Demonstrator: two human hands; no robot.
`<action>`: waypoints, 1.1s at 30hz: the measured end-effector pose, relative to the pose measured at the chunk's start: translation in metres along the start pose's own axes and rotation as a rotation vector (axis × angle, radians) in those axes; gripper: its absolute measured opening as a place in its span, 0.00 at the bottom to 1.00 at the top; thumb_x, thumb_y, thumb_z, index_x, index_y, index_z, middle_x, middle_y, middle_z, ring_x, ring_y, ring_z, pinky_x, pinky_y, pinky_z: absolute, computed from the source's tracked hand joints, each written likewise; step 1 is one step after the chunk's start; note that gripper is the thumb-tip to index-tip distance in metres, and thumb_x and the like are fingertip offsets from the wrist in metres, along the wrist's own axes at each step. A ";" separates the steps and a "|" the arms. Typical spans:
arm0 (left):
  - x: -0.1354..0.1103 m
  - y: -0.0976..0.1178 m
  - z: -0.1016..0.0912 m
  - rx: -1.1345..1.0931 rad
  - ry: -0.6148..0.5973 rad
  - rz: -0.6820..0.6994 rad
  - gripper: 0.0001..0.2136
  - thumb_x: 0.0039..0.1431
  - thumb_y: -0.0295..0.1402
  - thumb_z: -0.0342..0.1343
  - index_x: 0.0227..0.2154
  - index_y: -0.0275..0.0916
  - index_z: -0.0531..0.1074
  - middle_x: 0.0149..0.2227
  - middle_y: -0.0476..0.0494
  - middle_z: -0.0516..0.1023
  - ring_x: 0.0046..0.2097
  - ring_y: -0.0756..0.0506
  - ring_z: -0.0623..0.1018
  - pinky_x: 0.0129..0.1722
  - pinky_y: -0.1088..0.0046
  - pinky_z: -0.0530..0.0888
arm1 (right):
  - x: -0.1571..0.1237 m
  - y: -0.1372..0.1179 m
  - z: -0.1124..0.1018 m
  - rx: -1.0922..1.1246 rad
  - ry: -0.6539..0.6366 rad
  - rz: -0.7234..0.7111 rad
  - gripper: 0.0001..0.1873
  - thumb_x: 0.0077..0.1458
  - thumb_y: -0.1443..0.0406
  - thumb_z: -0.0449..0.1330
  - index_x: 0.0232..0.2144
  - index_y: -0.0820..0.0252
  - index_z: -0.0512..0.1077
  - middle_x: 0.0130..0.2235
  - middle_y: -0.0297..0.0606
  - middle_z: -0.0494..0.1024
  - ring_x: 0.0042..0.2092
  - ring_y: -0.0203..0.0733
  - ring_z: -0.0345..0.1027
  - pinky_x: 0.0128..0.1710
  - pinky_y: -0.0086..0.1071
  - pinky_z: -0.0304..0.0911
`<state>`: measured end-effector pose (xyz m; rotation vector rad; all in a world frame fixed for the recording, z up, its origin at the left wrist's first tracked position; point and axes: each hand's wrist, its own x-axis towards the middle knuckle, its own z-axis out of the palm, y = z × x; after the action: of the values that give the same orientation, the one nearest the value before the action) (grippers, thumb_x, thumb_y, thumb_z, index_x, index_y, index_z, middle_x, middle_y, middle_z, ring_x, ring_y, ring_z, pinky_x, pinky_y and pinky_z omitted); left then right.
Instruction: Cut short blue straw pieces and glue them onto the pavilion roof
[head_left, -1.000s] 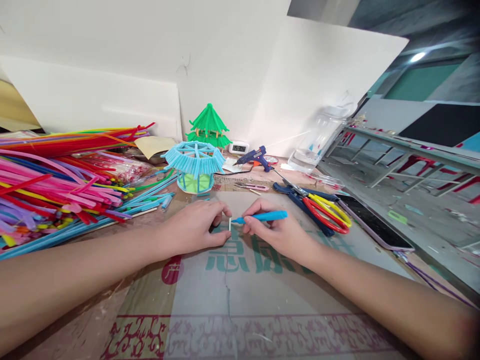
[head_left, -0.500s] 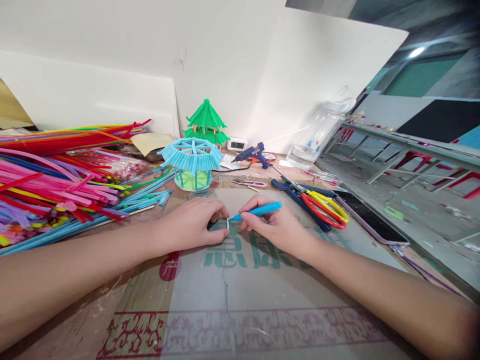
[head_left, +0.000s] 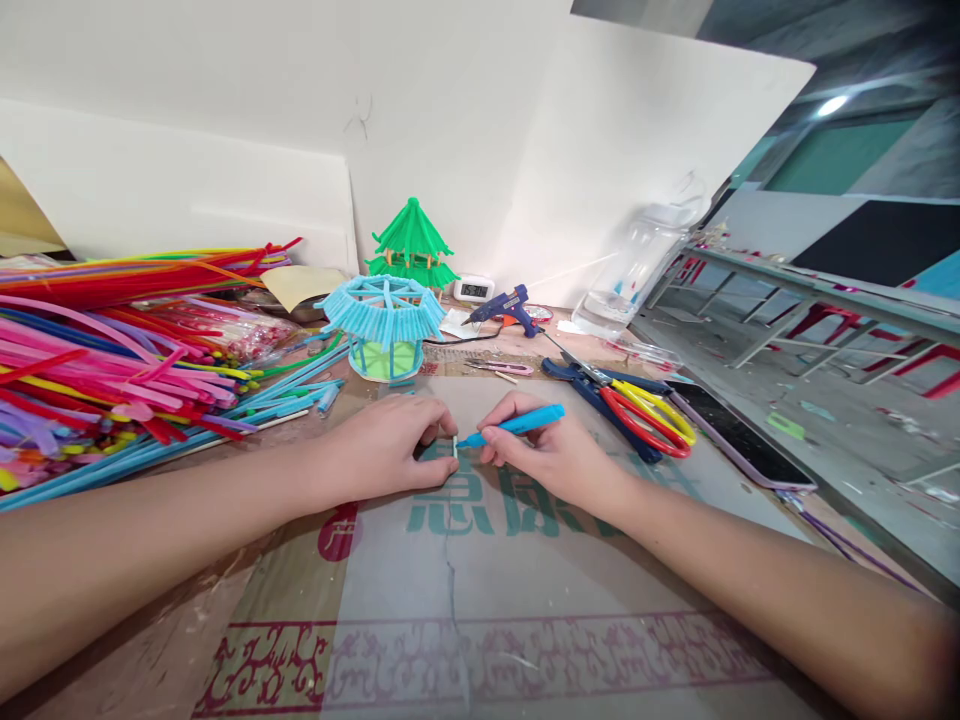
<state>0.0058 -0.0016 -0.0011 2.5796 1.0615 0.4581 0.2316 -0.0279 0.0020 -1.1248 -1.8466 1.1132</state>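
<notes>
A short white stick (head_left: 455,447) stands between the thumb and finger of my left hand (head_left: 405,445), pinched at its two ends. My right hand (head_left: 544,450) grips a blue marker pen (head_left: 517,424) like a pencil, and its tip touches or nearly touches the stick's side. Both hands rest low over the printed cardboard sheet (head_left: 405,590). Just beyond them stands a light blue pavilion model (head_left: 385,325) made of pipe cleaners, with a green pavilion model (head_left: 413,245) behind it.
Bundles of coloured pipe cleaners (head_left: 112,370) crowd the left. At the back are a small digital clock (head_left: 474,289), a glue gun (head_left: 510,310) and a clear water bottle (head_left: 630,265). Scissors (head_left: 649,415), dark-handled pliers (head_left: 611,410) and a phone (head_left: 739,432) lie to the right.
The marker tip has shifted very slightly at the stick, and the stick's side looks a little tinted. Both hands keep their grip and place.
</notes>
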 end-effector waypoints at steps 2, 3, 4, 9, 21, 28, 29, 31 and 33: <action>0.000 0.000 0.000 0.001 -0.005 -0.001 0.12 0.58 0.41 0.59 0.40 0.40 0.72 0.31 0.50 0.71 0.33 0.46 0.71 0.32 0.70 0.61 | 0.001 0.003 0.001 0.008 0.004 0.007 0.09 0.60 0.59 0.61 0.34 0.58 0.70 0.28 0.34 0.78 0.32 0.38 0.74 0.33 0.32 0.69; 0.000 0.000 0.000 0.001 -0.005 0.000 0.12 0.58 0.41 0.59 0.40 0.40 0.72 0.31 0.50 0.71 0.33 0.46 0.71 0.32 0.70 0.61 | 0.002 0.004 0.001 0.011 0.007 0.012 0.09 0.60 0.59 0.61 0.35 0.58 0.70 0.28 0.34 0.78 0.32 0.38 0.74 0.33 0.32 0.69; 0.000 0.001 0.000 0.003 -0.002 0.002 0.12 0.58 0.41 0.59 0.40 0.40 0.72 0.31 0.50 0.71 0.33 0.46 0.71 0.32 0.70 0.61 | 0.002 0.004 0.001 0.013 0.012 0.016 0.09 0.60 0.59 0.61 0.35 0.58 0.70 0.28 0.33 0.78 0.32 0.38 0.74 0.33 0.31 0.69; 0.000 0.001 0.000 -0.003 0.002 0.004 0.12 0.58 0.41 0.59 0.40 0.40 0.73 0.31 0.50 0.71 0.34 0.45 0.71 0.33 0.70 0.62 | 0.001 -0.001 -0.001 0.005 -0.012 0.000 0.08 0.59 0.60 0.61 0.33 0.58 0.70 0.27 0.33 0.77 0.30 0.37 0.73 0.31 0.31 0.67; -0.001 -0.001 0.001 -0.007 0.009 0.004 0.12 0.58 0.42 0.58 0.40 0.40 0.72 0.31 0.50 0.71 0.34 0.45 0.71 0.32 0.70 0.62 | 0.001 0.001 0.000 0.019 -0.006 0.006 0.08 0.59 0.59 0.62 0.34 0.57 0.70 0.28 0.33 0.78 0.31 0.37 0.74 0.32 0.30 0.68; 0.000 -0.002 0.002 0.000 0.018 0.018 0.12 0.57 0.42 0.59 0.40 0.40 0.72 0.30 0.50 0.71 0.34 0.46 0.71 0.32 0.70 0.62 | -0.002 -0.004 0.001 0.010 -0.067 0.011 0.07 0.59 0.60 0.62 0.32 0.57 0.69 0.27 0.33 0.78 0.29 0.37 0.73 0.31 0.30 0.68; 0.000 -0.002 0.002 0.001 0.018 0.018 0.12 0.57 0.42 0.58 0.40 0.40 0.72 0.30 0.50 0.71 0.33 0.46 0.71 0.32 0.70 0.62 | -0.002 -0.004 0.001 0.005 -0.053 0.003 0.07 0.59 0.60 0.62 0.32 0.57 0.70 0.27 0.33 0.77 0.29 0.37 0.73 0.31 0.30 0.69; 0.000 -0.001 0.001 0.002 0.017 0.015 0.13 0.58 0.42 0.58 0.40 0.40 0.72 0.30 0.50 0.71 0.33 0.46 0.71 0.31 0.70 0.62 | -0.002 -0.001 0.001 -0.002 -0.017 -0.007 0.07 0.59 0.60 0.62 0.33 0.57 0.70 0.27 0.33 0.77 0.30 0.38 0.74 0.31 0.31 0.69; 0.000 0.000 0.000 0.005 0.013 0.012 0.13 0.58 0.42 0.58 0.40 0.40 0.72 0.30 0.49 0.71 0.33 0.46 0.71 0.31 0.70 0.62 | -0.001 0.002 0.001 -0.008 0.002 -0.006 0.08 0.59 0.59 0.62 0.33 0.57 0.70 0.28 0.33 0.78 0.31 0.39 0.75 0.32 0.32 0.70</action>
<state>0.0063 -0.0014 -0.0013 2.5922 1.0537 0.4764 0.2320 -0.0288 -0.0003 -1.1235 -1.8530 1.1018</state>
